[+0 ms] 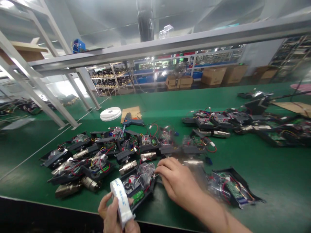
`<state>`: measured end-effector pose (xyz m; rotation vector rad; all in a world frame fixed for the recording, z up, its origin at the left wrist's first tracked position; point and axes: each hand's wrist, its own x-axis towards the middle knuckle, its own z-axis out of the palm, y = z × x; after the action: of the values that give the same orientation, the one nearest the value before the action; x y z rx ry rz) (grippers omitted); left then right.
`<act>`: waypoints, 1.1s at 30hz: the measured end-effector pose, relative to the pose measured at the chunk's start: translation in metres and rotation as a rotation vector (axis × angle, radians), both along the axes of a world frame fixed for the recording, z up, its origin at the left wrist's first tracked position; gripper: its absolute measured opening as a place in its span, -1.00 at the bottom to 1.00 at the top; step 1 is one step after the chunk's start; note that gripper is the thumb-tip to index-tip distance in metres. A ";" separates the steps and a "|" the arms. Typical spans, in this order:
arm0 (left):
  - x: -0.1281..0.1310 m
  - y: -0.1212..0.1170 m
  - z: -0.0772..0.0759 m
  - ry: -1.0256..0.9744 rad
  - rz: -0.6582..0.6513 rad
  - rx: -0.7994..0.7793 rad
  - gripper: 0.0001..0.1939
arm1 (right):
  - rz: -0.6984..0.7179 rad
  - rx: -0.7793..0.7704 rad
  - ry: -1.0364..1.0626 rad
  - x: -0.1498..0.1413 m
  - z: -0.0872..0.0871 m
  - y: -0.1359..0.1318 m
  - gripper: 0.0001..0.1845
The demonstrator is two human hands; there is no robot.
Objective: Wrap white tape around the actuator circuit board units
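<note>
My left hand (114,215) is at the bottom edge and grips a white roll of tape with blue print (121,202). My right hand (176,181) reaches left, its fingertips touching a black electronic assembly (139,181) with a clear plastic cover, red wires and a green board. That assembly lies on the green table (279,174) just in front of me, between both hands. Whether the right fingers pinch anything is not visible.
Several similar black assemblies with metal connectors (97,155) lie in a cluster to the left and behind. Another pile (243,124) sits far right, and one open unit (232,189) lies right of my arm. A blue glue gun (131,122), a white tape roll (110,114) and metal frame legs (70,124) stand behind.
</note>
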<state>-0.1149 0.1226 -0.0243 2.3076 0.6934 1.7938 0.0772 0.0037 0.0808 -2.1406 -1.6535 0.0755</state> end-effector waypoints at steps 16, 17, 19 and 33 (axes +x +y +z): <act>0.010 0.032 0.016 0.057 -0.175 0.200 -0.53 | 0.133 -0.228 -0.266 -0.009 -0.012 -0.038 -0.83; 0.013 0.036 0.015 0.071 -0.203 0.196 -0.53 | 0.110 -0.178 -0.252 -0.013 -0.017 -0.044 -0.83; 0.018 0.044 0.015 0.091 -0.261 0.189 -0.54 | 0.074 -0.076 -0.223 -0.021 -0.025 -0.053 -0.84; 0.019 0.036 0.023 0.076 -0.369 0.126 -0.44 | 0.264 0.407 -0.385 -0.051 -0.063 -0.063 -0.78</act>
<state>-0.0957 0.1585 -0.0017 2.3970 0.1480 1.6276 0.0264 -0.0590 0.0178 -1.6934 -1.9522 -0.5787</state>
